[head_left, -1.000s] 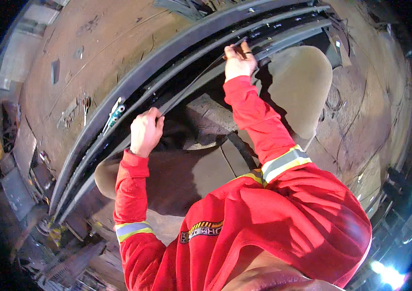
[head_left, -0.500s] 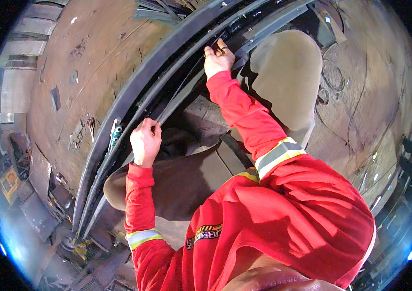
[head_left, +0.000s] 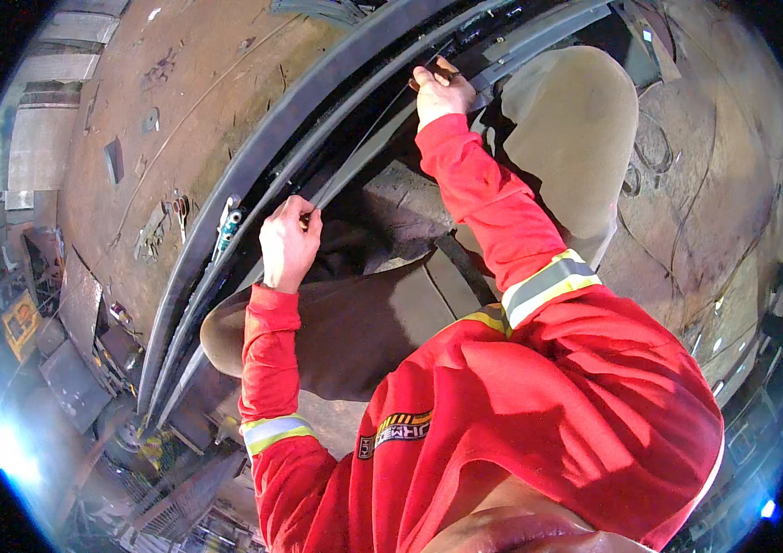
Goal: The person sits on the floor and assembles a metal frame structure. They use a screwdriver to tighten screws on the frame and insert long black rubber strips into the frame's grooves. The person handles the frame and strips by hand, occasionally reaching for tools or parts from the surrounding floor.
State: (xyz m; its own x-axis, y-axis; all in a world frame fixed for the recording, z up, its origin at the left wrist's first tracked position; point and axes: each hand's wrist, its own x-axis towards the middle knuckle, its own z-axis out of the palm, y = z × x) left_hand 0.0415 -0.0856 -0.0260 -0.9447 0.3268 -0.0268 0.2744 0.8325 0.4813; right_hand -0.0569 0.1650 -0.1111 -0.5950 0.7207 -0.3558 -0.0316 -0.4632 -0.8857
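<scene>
A thin dark line (head_left: 375,127), like a cord or narrow strip, stretches between my hands over a long dark metal channel (head_left: 292,111). My left hand (head_left: 290,244) is closed in a pinch at its nearer end, knuckles up, beside the channel's near edge. Farther along to the right, my right hand (head_left: 445,92) grips the other end with curled fingers. The fingers hide how each end is held. A teal and silver tool (head_left: 229,228), like a ratchet or air tool, rests on the channel left of my left hand.
My bent knees (head_left: 571,138) lie close to the channel's near side. On the brown floor beyond are scissors (head_left: 181,208) and a small dark plate (head_left: 113,160). Loose cable loops (head_left: 654,147) lie to the right. Scrap and a yellow frame (head_left: 20,324) crowd the far left.
Both hands appear a little farther right, and the left also higher, with the dark line still between them. The whole view has shifted slightly. My grips look much the same.
</scene>
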